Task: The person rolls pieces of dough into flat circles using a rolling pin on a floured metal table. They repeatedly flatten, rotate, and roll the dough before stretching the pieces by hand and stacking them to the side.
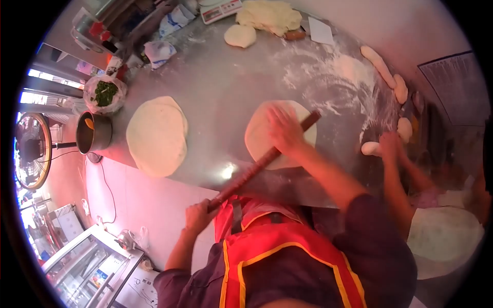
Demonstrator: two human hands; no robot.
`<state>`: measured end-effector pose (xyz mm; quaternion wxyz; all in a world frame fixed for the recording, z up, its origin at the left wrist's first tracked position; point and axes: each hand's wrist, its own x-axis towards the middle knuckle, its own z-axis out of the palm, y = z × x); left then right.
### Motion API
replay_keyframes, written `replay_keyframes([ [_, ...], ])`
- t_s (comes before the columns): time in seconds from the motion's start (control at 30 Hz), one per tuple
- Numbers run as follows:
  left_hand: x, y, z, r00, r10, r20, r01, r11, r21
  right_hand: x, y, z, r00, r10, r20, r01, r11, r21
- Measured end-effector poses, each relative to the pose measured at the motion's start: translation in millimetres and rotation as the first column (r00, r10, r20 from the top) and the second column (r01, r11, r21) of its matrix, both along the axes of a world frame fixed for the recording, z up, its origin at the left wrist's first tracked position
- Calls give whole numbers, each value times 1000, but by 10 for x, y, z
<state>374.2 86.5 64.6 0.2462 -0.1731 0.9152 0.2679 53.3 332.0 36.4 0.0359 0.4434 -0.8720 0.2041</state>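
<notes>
My left hand [199, 216] is closed round the near end of a long reddish-brown rolling pin [249, 176]. The pin slants from the table's front edge up to the right, across a round flat sheet of dough [255, 134]. On that sheet lies my right hand [282, 128], slightly blurred, fingers stretched out over the dough. Its wrist passes over the pin and hides a short length of it. To the left, a second, larger flattened dough sheet [156, 136] rests on the metal table [215, 97], with a fold along its right side.
Another person's hands [391, 145] are beside a dough piece [372, 149] at right. Dough rolls [377, 64] line the far-right edge near scattered flour [354, 72]. At the back are a dough mound [269, 16] and scale [220, 10]. A pot [94, 132] and greens [105, 93] stand left.
</notes>
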Motion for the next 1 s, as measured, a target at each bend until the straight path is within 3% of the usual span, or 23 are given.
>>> replay_keyframes([
  [0.03, 1, 6, -24, 1000, -12, 17, 12, 1000, -4, -6, -153, 15, 997, -17, 72, 17, 1000, 4],
  [0.13, 8, 198, 23, 996, -29, 81, 31, 999, -17, 170, 81, 109, 995, -99, 32, 98, 995, 32],
  [0.27, 69, 655, -2, 991, -42, 126, 36, 998, 54, 622, 828, 52, 989, -140, 40, 134, 984, 119],
  [0.37, 21, 828, 56, 983, -80, 168, 63, 993, 104, 962, 1251, 90, 979, -178, 96, 171, 982, 74],
  [0.47, 119, 831, -190, 999, -41, 11, 39, 992, 122, 1176, 1522, 250, 971, -224, 88, 202, 956, 213],
  [0.57, 67, 557, -54, 1000, -13, 0, 13, 980, 199, 957, 1250, 356, 987, -162, -18, 163, 983, 85],
  [0.6, 85, 435, -56, 999, 38, 19, -41, 972, 230, 799, 992, 430, 991, -131, 36, 127, 986, 109],
  [0.67, 117, 117, -86, 989, 133, 58, -144, 948, 285, 501, 366, 99, 999, -45, 21, 45, 999, -20],
  [0.7, 68, -38, -22, 983, 175, 58, -184, 946, 266, 272, 60, -51, 1000, -1, 1, 1, 997, -79],
  [0.77, -64, -304, 98, 980, 192, 46, -197, 967, 161, -47, -674, -73, 978, -17, -206, 36, 996, 88],
  [0.8, -72, -409, 131, 980, 193, 46, -197, 974, 108, -171, -1004, -65, 987, -69, -146, 72, 997, 15],
  [0.83, -96, -499, 119, 979, 189, -76, -185, 981, 59, -329, -1278, -55, 989, -110, -94, 105, 993, -62],
  [0.93, -227, -671, 137, 973, 228, -37, -223, 968, 116, -507, -1633, -60, 990, -77, -120, 57, 985, -160],
  [1.0, -177, -605, 55, 980, 197, 0, -193, 962, 195, -377, -1243, -19, 975, 39, -217, -25, 998, 66],
])
